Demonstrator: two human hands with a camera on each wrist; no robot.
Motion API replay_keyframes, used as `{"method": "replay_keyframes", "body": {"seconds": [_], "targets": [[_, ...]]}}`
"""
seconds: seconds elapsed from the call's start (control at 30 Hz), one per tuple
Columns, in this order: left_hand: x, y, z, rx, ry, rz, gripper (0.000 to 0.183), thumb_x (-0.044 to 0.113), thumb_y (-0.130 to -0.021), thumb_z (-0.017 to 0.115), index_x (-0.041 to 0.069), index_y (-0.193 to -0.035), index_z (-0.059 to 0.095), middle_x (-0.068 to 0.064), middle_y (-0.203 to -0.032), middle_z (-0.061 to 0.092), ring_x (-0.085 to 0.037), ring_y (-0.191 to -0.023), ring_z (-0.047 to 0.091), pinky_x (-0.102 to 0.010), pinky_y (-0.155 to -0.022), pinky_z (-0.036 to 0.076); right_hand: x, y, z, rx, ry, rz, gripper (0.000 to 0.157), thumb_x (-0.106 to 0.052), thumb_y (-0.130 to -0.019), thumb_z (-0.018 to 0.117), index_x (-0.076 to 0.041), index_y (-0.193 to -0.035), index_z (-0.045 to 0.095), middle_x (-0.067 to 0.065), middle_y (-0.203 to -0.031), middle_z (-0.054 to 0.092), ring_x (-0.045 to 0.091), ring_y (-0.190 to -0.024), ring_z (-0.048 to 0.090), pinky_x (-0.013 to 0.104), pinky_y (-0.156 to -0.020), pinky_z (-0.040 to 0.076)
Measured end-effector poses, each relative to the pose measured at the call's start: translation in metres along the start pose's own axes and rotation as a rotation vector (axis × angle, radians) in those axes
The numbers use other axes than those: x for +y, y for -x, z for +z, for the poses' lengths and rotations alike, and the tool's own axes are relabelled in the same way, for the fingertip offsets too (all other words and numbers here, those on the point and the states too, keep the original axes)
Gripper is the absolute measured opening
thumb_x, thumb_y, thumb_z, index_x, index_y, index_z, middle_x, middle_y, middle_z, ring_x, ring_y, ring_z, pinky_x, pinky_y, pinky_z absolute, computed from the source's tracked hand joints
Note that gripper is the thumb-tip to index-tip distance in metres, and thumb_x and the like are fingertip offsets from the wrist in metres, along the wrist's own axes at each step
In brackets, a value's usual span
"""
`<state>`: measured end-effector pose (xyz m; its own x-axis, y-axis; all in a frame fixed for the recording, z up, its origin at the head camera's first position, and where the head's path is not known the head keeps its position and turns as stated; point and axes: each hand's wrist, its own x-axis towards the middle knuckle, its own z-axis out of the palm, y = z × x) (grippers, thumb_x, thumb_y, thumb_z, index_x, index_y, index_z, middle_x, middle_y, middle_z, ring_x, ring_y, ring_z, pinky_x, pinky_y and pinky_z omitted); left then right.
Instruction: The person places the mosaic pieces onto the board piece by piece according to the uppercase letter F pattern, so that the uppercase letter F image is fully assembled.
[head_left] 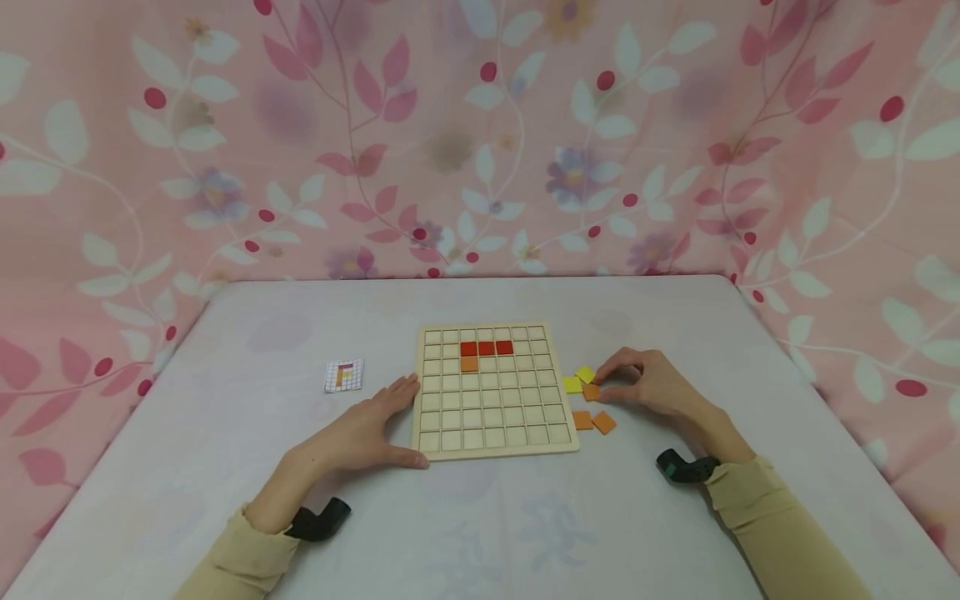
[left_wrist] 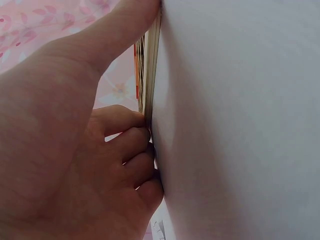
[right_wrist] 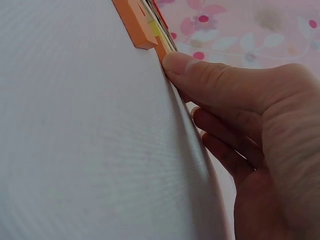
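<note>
An orange tile [head_left: 591,392] is pinched by the right hand [head_left: 651,383], just right of the wooden board [head_left: 491,417].
Thumb and finger make a narrow pinch, a good way to hold a small flat tile; I can't tell if it is off the table [head_left: 510,517]. Two yellow tiles [head_left: 573,385] and two more orange tiles [head_left: 582,420] lie close by, likely for an easy reach. The left hand [head_left: 360,429] is spread wide on the board's left edge and near corner, maybe so it won't slide. The head view shows the board's squares and the little picture card [head_left: 343,375] on the left; the right wrist view shows how thick a tile is.
</note>
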<state>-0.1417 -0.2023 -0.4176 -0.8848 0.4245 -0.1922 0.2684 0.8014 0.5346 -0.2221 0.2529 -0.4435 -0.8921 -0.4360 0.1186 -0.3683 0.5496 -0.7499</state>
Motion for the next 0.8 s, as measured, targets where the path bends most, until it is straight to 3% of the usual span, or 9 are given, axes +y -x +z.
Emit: {"method": "replay_keyframes", "body": {"seconds": [0.33, 0.5, 0.63, 0.8], "targets": [[0.002, 0.001, -0.001, 0.004, 0.002, 0.005, 0.118, 0.064, -0.071, 0.08, 0.007, -0.158, 0.026, -0.009, -0.167, 0.019, -0.04, -0.152, 0.017, -0.059, -0.119, 0.023, -0.002, 0.0, -0.002, -0.01, 0.011, 0.019, 0.024, -0.03, -0.077, 0.087, -0.024, -0.098, 0.077, -0.007, -0.101, 0.072, 0.01, -0.105, 0.063, 0.02, -0.098, 0.043], [0.001, 0.001, -0.001, 0.004, -0.002, 0.004, 0.118, 0.064, -0.071, 0.08, 0.007, -0.158, 0.026, -0.008, -0.167, 0.019, -0.04, -0.152, 0.018, -0.058, -0.119, 0.023, -0.012, 0.002, -0.002, -0.008, 0.025, 0.027, 0.024, -0.018, -0.079, 0.086, -0.014, -0.1, 0.077, 0.003, -0.104, 0.073, 0.02, -0.108, 0.064, 0.028, -0.1, 0.043], [0.0, 0.001, 0.0, 0.005, -0.002, 0.004, 0.118, 0.064, -0.071, 0.081, 0.007, -0.158, 0.026, -0.008, -0.167, 0.019, -0.04, -0.152, 0.018, -0.058, -0.119, 0.023, -0.016, 0.002, -0.001, -0.003, 0.019, 0.031, 0.024, -0.01, -0.079, 0.085, -0.007, -0.1, 0.076, 0.008, -0.104, 0.073, 0.026, -0.109, 0.064, 0.028, -0.102, 0.043], [0.0, 0.001, 0.0, 0.003, 0.0, 0.004, 0.118, 0.064, -0.071, 0.081, 0.007, -0.159, 0.026, -0.008, -0.167, 0.019, -0.039, -0.152, 0.017, -0.06, -0.119, 0.023, -0.006, 0.0, -0.001, 0.001, 0.018, 0.031, 0.024, -0.018, -0.078, 0.086, -0.015, -0.1, 0.077, 0.002, -0.103, 0.073, 0.021, -0.108, 0.064, 0.025, -0.102, 0.042]]}}
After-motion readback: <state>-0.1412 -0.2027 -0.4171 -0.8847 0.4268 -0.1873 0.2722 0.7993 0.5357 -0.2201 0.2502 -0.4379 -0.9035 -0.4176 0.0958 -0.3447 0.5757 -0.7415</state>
